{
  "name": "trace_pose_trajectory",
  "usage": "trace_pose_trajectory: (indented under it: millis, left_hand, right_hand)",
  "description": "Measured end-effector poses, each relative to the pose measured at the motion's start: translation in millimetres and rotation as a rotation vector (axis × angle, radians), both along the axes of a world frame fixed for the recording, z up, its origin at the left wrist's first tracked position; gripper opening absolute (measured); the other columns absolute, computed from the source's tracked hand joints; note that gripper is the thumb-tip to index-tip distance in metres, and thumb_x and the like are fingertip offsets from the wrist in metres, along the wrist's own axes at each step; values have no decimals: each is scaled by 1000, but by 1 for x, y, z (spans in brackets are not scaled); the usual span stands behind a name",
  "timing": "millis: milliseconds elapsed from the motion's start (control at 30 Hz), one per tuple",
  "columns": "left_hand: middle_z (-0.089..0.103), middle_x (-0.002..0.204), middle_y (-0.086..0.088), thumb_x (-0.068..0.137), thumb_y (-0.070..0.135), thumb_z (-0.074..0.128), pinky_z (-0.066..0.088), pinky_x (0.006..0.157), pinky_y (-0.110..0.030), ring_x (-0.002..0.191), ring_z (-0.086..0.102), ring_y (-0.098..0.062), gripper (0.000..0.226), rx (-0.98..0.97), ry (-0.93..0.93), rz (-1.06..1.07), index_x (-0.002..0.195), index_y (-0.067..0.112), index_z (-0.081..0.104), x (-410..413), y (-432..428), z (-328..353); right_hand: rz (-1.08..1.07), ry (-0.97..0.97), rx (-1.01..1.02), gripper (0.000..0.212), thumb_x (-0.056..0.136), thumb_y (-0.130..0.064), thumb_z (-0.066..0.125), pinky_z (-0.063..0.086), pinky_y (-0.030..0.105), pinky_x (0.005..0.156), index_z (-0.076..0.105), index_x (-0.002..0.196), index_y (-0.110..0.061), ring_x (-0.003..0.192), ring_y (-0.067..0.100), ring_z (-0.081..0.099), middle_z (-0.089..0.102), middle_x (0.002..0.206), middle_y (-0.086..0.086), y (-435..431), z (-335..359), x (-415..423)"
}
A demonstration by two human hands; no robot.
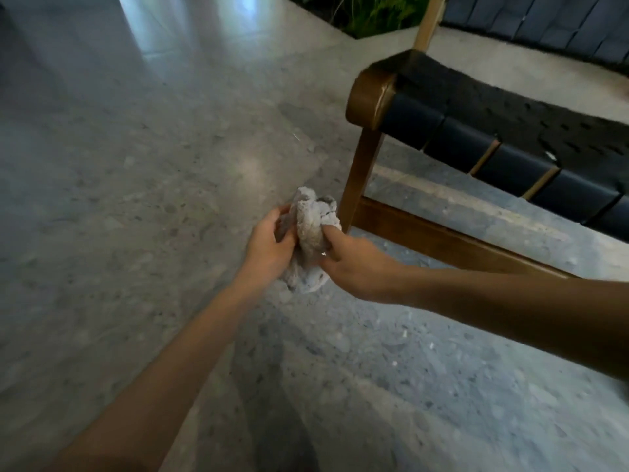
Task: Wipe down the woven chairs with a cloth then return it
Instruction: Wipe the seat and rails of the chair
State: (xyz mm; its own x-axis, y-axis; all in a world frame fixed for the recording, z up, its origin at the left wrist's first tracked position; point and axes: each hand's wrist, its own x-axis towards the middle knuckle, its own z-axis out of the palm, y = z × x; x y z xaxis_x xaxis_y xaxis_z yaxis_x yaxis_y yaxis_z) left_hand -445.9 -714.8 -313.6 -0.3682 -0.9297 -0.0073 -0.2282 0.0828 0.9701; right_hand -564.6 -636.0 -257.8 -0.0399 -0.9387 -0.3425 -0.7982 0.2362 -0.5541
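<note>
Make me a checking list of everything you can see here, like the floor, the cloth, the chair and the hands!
Surface: grey speckled stone floor, shiny in patches.
Job's things: pale cloth, bunched up, off the chair; woven chair, dark straps, brown wooden frame.
Clutter: nothing seen.
Grippers: left hand and right hand both grip the cloth.
Cables: nothing seen.
Surroundings: green plants; second woven seat behind.

Woven chair (510, 137) cut off at right edge (motion-blurred), cloth (311, 233) partly hidden by hands

Both arms reach forward, left hand (269, 245) and right hand (354, 264) clenched together.
</note>
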Motion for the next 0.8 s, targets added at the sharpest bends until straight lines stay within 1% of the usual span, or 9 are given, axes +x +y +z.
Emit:
trace_pose_trajectory:
  millis: [33,133,200,300,433,500,633,700,800]
  left_hand:
    - [63,111,-5,96,8,48,49,90,-28,104,61,-17,27,-4,17,8,122,12,53,4,0,8]
    - [62,101,9,97,11,47,49,83,-19,93,60,-2,20,-37,65,38,113,23,51,10,-1,28]
    - [62,101,13,98,12,46,49,81,-14,92,59,5,21,-60,79,41,110,28,51,11,-3,36]
    - [64,105,9,98,13,47,48,81,-14,96,61,1,23,-57,74,81,112,30,52,10,-5,34]
    - [65,111,2,95,8,51,48,83,-14,100,61,-6,26,-18,46,141,119,18,55,6,-9,17]
    - [65,110,-2,95,6,52,48,79,-13,96,62,-7,29,16,16,153,124,11,54,5,-10,12]
    - [64,102,-2,96,9,51,48,69,-10,84,61,-5,22,90,-67,201,117,9,56,10,-14,27]
    - [65,98,-1,97,14,51,48,68,-12,85,62,-9,18,153,-131,236,113,13,57,18,-16,47]
    - [66,99,-4,98,12,47,50,68,-14,86,63,-11,20,265,-145,320,115,13,57,36,-17,89]
  right_hand:
    - [8,-13,-28,37,102,-25,39,41,32,74,36,137,-13,98,27,56,57,122,15,-1,12,0]
    - [12,-83,-103,37,102,-21,39,52,39,88,37,140,-19,103,24,60,59,122,10,-5,36,-2]
    - [30,-108,-156,32,102,-22,42,54,42,84,40,134,-20,96,22,63,62,116,8,-7,42,-3]
    - [34,-122,-227,27,100,-25,46,57,40,75,43,126,-22,83,17,66,62,102,1,-12,35,-6]
    - [4,-148,-364,16,98,-27,50,56,42,64,44,113,-26,67,14,63,63,90,-2,-19,2,-5]
    - [-5,-168,-394,12,98,-27,49,54,44,65,43,109,-27,69,14,62,62,88,-3,-22,-14,-3]
    - [-34,-359,-246,15,100,-24,45,57,42,70,41,112,-30,80,11,62,60,94,-6,-30,-18,8]
    - [21,-441,-98,22,101,-24,43,57,44,75,37,122,-30,87,17,64,62,107,-1,-34,-3,16]
    - [101,-465,-8,29,101,-24,41,52,48,83,37,129,-27,93,25,63,62,116,4,-41,37,22]
